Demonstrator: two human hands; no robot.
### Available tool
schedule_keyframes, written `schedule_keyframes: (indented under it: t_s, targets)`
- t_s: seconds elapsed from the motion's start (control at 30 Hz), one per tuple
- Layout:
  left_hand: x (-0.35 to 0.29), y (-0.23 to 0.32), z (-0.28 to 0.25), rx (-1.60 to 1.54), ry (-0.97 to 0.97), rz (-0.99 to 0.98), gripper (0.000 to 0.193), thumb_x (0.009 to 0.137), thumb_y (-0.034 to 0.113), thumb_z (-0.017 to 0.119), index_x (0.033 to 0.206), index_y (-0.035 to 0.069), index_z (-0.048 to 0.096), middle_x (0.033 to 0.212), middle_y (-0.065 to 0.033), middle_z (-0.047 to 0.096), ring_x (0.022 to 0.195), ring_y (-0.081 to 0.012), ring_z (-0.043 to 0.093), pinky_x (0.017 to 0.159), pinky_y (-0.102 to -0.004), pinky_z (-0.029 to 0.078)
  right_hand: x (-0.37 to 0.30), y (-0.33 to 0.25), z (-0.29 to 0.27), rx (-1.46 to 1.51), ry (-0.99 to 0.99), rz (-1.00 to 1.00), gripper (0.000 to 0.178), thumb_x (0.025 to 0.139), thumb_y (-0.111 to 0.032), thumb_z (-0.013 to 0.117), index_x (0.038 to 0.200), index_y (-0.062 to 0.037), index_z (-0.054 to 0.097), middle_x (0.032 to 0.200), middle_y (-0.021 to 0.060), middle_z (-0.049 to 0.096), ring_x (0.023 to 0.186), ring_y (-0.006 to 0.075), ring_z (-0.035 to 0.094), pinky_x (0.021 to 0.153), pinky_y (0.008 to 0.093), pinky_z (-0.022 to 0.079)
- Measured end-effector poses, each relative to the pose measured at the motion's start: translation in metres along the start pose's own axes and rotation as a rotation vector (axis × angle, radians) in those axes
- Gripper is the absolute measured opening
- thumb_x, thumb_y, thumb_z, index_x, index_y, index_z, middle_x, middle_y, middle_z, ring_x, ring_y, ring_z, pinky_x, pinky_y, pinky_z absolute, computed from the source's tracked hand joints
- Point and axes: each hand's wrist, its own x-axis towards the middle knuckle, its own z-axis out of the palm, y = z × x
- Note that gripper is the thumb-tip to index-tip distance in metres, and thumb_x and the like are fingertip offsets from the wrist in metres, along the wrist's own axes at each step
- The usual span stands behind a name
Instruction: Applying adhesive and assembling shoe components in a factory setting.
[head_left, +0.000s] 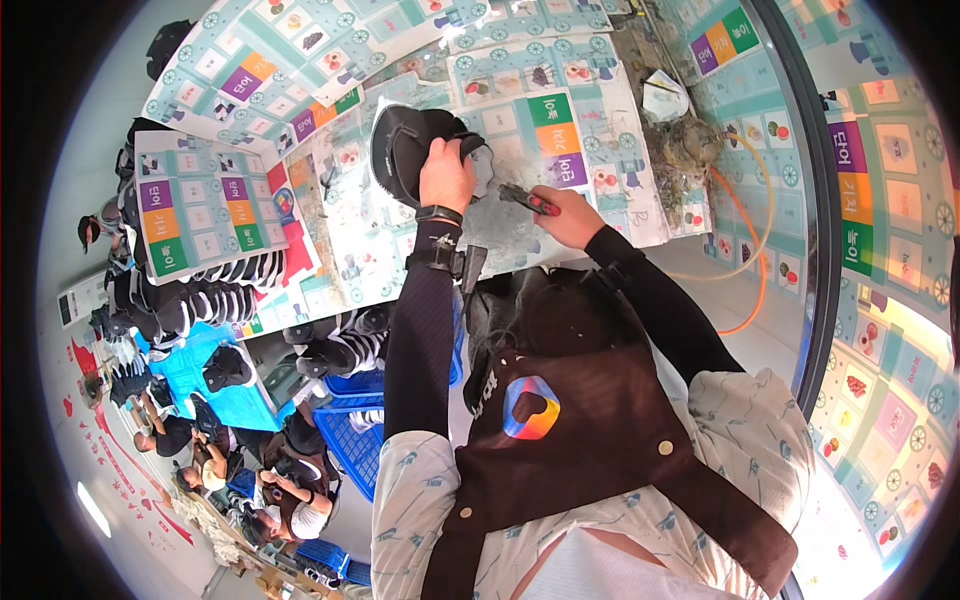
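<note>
My left hand (447, 180) is closed on a black cap (402, 140), fingers bent over its side, above the patterned worktable. A light grey, uneven-edged patch (483, 170) shows beside the cap, just right of my fingers; what it is I cannot tell. To the right, my right hand (570, 217) is wrapped round a small hand tool (530, 200) with a dark head and a red-and-black handle. Its head points left toward the cap and stands a little apart from it. The tool's exact kind is not clear.
Nested black caps (195, 310) with white edges are stacked at left, near a blue-covered table (258, 405). Blue plastic crates (350, 450) stand below the worktable (600, 110). An orange hose (762, 265) loops at right. Several people sit working at lower left.
</note>
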Motion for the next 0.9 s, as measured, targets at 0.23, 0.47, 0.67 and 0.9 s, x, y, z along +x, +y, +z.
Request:
schedule_keyframes:
  t_s: [0.23, 0.47, 0.67, 0.9]
  targets:
    - [0.004, -0.001, -0.012, -0.061, -0.071, -0.023, 0.020, 0.087, 0.015, 0.064, 0.104, 0.006, 0.070, 0.096, -0.0158, 0.061, 0.089, -0.0386, 0.064, 0.078, -0.0461, 0.053, 0.030, 0.008, 0.019, -0.059, 0.077, 0.041, 0.029, 0.080, -0.013, 0.059, 0.108, -0.0051, 0.063, 0.086, 0.0263, 0.066, 0.088, 0.0473, 0.062, 0.076, 0.0542, 0.048]
    - [-0.024, 0.008, -0.018, -0.102, -0.076, -0.211, 0.024, 0.085, 0.014, 0.065, 0.106, 0.005, 0.070, 0.099, -0.0171, 0.061, 0.095, -0.0398, 0.063, 0.080, -0.0471, 0.051, 0.032, 0.024, 0.026, 0.060, -0.006, 0.168, 0.037, 0.080, -0.015, 0.062, 0.114, -0.0039, 0.067, 0.095, 0.0267, 0.068, 0.093, 0.0454, 0.064, 0.080, 0.0480, 0.051]
    - [-0.065, -0.011, -0.025, -0.152, 0.037, -0.208, 0.027, 0.083, 0.006, 0.063, 0.109, 0.004, 0.068, 0.100, -0.0177, 0.063, 0.095, -0.0394, 0.063, 0.085, -0.0432, 0.051, 0.033, 0.033, 0.025, 0.238, -0.028, 0.230, 0.048, 0.078, -0.015, 0.064, 0.124, -0.0032, 0.065, 0.097, 0.0226, 0.071, 0.089, 0.0397, 0.067, 0.079, 0.0410, 0.052]
    - [-0.103, -0.009, -0.033, -0.284, 0.024, -0.340, 0.033, 0.082, 0.001, 0.063, 0.115, 0.004, 0.064, 0.106, -0.0173, 0.063, 0.098, -0.0387, 0.064, 0.087, -0.0428, 0.051, 0.027, 0.027, 0.023, 0.476, -0.185, 0.373, 0.059, 0.074, -0.013, 0.067, 0.131, 0.0006, 0.061, 0.083, 0.0187, 0.069, 0.070, 0.0250, 0.064, 0.067, 0.0345, 0.050]
